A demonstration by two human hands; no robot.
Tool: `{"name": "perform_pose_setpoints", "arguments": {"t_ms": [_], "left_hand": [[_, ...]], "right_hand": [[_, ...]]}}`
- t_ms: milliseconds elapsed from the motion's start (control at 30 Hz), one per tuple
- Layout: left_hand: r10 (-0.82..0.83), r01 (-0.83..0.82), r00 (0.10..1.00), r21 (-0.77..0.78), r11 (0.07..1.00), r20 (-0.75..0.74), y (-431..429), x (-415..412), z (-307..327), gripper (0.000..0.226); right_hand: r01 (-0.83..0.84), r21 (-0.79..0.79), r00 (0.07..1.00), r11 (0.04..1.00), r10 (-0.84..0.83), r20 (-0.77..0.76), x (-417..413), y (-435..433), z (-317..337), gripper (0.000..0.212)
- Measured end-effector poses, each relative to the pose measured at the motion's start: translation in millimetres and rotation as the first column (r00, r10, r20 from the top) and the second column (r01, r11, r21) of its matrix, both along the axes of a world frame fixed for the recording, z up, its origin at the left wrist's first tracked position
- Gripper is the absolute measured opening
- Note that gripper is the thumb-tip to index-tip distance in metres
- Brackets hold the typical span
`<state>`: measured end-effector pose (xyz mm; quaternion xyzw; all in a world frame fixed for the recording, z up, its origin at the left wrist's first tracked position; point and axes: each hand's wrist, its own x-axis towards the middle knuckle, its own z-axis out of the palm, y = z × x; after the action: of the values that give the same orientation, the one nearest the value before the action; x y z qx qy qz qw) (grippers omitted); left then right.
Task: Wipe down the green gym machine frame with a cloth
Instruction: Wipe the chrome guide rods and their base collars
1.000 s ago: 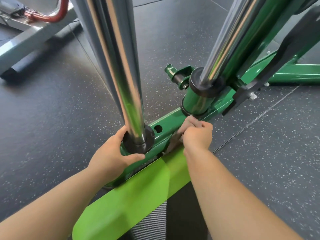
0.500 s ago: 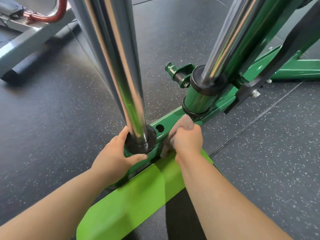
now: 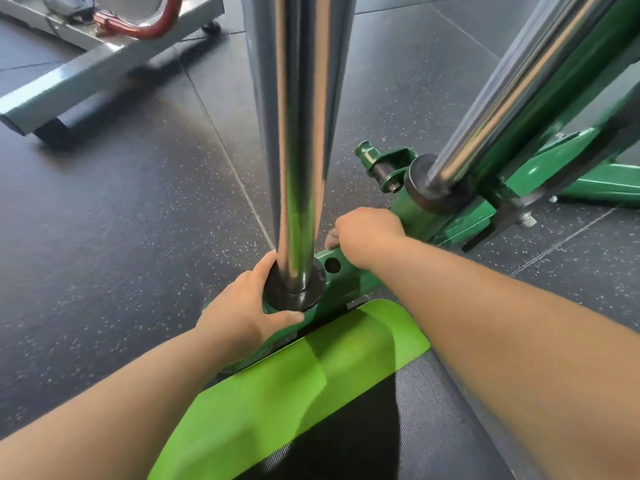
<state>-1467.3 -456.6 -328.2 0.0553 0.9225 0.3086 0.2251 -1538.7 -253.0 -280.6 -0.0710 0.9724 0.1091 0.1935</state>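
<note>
I see my right hand [image 3: 367,233] curled over the cloth [image 3: 331,239] on the far edge of the green frame [image 3: 346,277]; only a corner shows beneath the fingers [image 3: 341,225]. My left hand [image 3: 242,306] grips the black collar [image 3: 294,289] around the chrome post [image 3: 298,133].

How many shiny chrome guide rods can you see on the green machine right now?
2. One chrome guide rod stands upright at centre, the left hand gripping its black collar. The other slants up at right. More may lie outside the view.
</note>
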Motion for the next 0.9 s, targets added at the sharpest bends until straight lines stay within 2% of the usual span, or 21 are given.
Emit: {"name": "perform_pose_setpoints", "arguments": {"t_ms": [133, 200, 300, 367, 433, 533, 567, 600, 667, 733, 767, 833, 900], "left_hand": [[-0.004, 0.004, 1.0, -0.015, 1.0, -0.005, -1, -1, -1, 0.1], [-0.012, 0.012, 1.0, -0.019, 1.0, -0.006, -1, -1, -3, 0.101], [-0.014, 0.014, 1.0, -0.003, 1.0, -0.009, -2, -1, -3, 0.104], [-0.013, 0.013, 1.0, -0.014, 1.0, 0.001, -2, -2, -3, 0.103], [-0.018, 0.018, 1.0, -0.019, 1.0, 0.004, -1, -2, -2, 0.101], [-0.029, 0.03, 0.999, -0.015, 0.999, 0.016, -2, -1, 4, 0.101], [-0.031, 0.032, 0.999, -0.02, 0.999, 0.018, -3, 0, 4, 0.101], [-0.036, 0.037, 0.999, -0.025, 0.999, 0.017, -4, 1, 5, 0.1], [-0.045, 0.046, 0.999, -0.029, 0.999, 0.022, -6, 0, 6, 0.099], [-0.004, 0.001, 0.995, 0.031, 1.0, 0.097, -10, -5, 9, 0.1], [0.029, -0.043, 0.988, 0.087, 0.995, 0.149, -12, -6, 10, 0.1], [0.081, -0.113, 0.976, 0.157, 0.981, 0.2, -15, -2, 11, 0.095], [0.145, -0.168, 0.979, 0.158, 0.973, 0.146, -18, 11, 5, 0.079]], "right_hand": [[0.072, -0.053, 0.985, 0.996, -0.063, 0.16, -16, -6, 4, 0.044], [0.017, -0.146, 0.979, 0.989, 0.013, 0.204, -9, -16, 4, 0.045], [-0.077, -0.302, 0.97, 0.95, 0.141, 0.196, 7, -29, 7, 0.035], [-0.041, -0.324, 0.969, 0.945, 0.116, 0.216, 5, -25, 14, 0.036], [0.027, -0.245, 0.968, 0.969, 0.036, 0.248, -1, -12, 17, 0.039], [-0.025, -0.05, 0.991, 0.998, 0.032, 0.133, 10, -2, 13, 0.038], [-0.053, -0.047, 0.996, 0.997, 0.056, 0.063, 16, -3, 7, 0.033], [-0.041, -0.121, 0.999, 0.992, 0.038, -0.022, 24, -5, -2, 0.028], [0.035, -0.428, 0.98, 0.903, -0.115, -0.162, 43, -12, -20, 0.018], [0.132, -0.649, 0.921, 0.749, -0.335, -0.199, 75, -19, -34, 0.016], [0.199, -0.734, 0.856, 0.65, -0.48, -0.193, 93, -21, -39, 0.016], [0.375, -0.82, 0.678, 0.433, -0.731, -0.076, 118, -24, -44, 0.02], [0.502, -0.823, 0.59, 0.265, -0.801, 0.102, 122, -30, -45, 0.018]]}}
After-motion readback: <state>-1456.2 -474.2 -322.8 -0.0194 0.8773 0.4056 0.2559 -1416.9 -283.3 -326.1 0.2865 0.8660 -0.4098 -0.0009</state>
